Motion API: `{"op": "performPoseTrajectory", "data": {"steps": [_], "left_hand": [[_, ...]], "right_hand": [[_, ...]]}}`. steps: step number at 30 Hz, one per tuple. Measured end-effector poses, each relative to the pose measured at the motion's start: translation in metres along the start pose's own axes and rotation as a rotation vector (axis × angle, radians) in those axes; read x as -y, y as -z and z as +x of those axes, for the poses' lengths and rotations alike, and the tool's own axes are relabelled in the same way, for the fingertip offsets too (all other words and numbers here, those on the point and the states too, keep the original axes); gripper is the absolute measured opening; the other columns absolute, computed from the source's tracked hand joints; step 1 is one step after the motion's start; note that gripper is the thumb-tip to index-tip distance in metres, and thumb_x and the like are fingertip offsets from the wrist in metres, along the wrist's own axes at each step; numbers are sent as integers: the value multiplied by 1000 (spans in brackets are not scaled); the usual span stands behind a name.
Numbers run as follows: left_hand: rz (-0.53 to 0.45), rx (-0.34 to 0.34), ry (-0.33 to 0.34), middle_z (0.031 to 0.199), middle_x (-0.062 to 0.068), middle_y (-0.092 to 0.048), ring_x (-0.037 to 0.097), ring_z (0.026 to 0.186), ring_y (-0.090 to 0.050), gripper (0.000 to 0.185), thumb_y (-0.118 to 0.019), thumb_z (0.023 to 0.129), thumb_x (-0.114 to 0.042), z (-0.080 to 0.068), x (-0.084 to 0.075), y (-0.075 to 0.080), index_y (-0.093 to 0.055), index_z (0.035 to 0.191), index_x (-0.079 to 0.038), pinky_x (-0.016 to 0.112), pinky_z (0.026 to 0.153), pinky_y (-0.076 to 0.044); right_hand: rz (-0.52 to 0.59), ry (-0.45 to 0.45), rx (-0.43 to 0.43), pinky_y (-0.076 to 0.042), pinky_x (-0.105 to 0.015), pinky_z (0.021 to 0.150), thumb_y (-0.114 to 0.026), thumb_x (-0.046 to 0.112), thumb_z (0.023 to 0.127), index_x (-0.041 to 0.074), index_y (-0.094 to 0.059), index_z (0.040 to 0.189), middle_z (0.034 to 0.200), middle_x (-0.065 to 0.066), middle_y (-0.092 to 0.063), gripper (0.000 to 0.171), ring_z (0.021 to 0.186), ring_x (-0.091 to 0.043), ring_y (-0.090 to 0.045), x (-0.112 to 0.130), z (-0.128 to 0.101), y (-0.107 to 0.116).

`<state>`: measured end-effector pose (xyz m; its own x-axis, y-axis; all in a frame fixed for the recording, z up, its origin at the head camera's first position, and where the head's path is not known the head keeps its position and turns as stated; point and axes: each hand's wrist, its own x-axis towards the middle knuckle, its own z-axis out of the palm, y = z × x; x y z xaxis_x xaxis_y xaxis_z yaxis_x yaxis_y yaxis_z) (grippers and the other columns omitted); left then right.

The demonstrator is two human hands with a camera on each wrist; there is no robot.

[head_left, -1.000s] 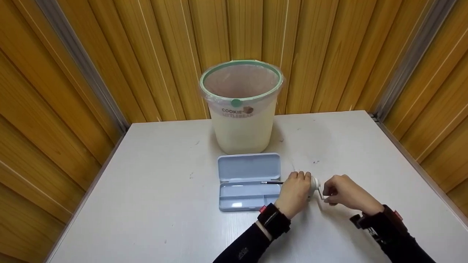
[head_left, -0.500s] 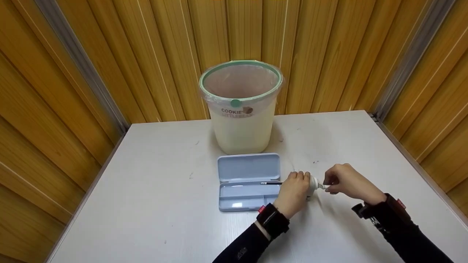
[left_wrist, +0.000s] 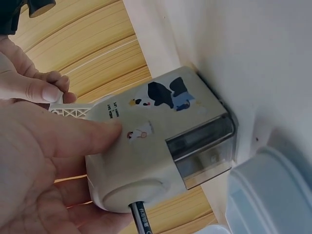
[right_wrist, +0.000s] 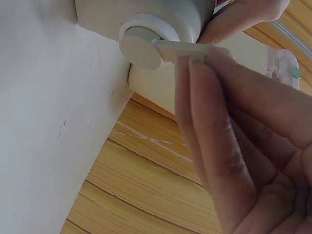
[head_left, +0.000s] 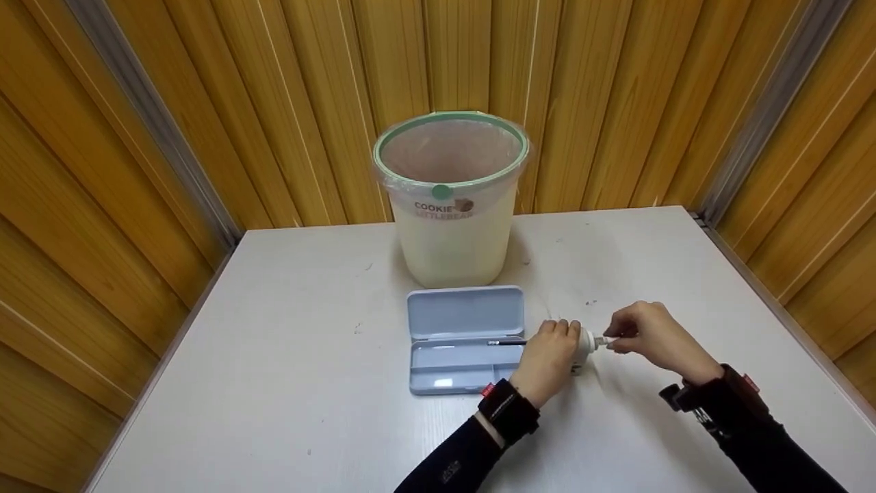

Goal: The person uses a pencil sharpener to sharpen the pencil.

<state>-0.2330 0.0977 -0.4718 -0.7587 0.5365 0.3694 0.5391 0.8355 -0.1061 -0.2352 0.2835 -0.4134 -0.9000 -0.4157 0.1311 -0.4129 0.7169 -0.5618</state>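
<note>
The left hand [head_left: 547,359] gripped a pencil sharpener [left_wrist: 161,146] on the bench [head_left: 308,383]; at its 3 o'clock, the right hand [head_left: 650,335] pinched its crank [right_wrist: 187,48].

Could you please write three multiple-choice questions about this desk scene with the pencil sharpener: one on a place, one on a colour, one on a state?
1. Where does the pencil case lie?
A. in front of the bin
B. inside the bin
C. behind the bin

2. What colour is the rim of the bin?
A. red
B. green
C. black

3. What state is the pencil case in?
A. open
B. closed
C. upside down

Answers:
1 A: the case lies on the table, on the person's side of the bin.
2 B: a green ring holds the liner at the top.
3 A: its lid lies flat beside its tray.

The left hand holds the sharpener, with a pencil in it, while the right hand pinches the crank.
</note>
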Motion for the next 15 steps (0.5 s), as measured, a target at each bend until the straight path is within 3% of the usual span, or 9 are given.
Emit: {"op": "performPoseTrajectory", "data": {"steps": [6, 15], "left_hand": [[5, -27, 7, 104, -5, -68, 10, 95, -62, 41, -76, 81, -17, 0, 0, -1, -65, 120, -14, 16, 79, -53], [-5, -33, 15, 105, -4, -68, 11, 95, -62, 40, -75, 81, -15, 0, 0, -2, -64, 119, -14, 16, 80, -53]], "right_hand": [[-8, -19, -39, -52, -19, 58, -76, -4, 75, 3, -74, 79, 79, -9, -74, 8, 67, -7, -65, -1, 0, -2], [-36, -4, -217, -55, -21, 62, -77, -3, 77, 3, -74, 80, 82, -12, -75, 8, 70, -21, -71, -2, -2, -15]]}}
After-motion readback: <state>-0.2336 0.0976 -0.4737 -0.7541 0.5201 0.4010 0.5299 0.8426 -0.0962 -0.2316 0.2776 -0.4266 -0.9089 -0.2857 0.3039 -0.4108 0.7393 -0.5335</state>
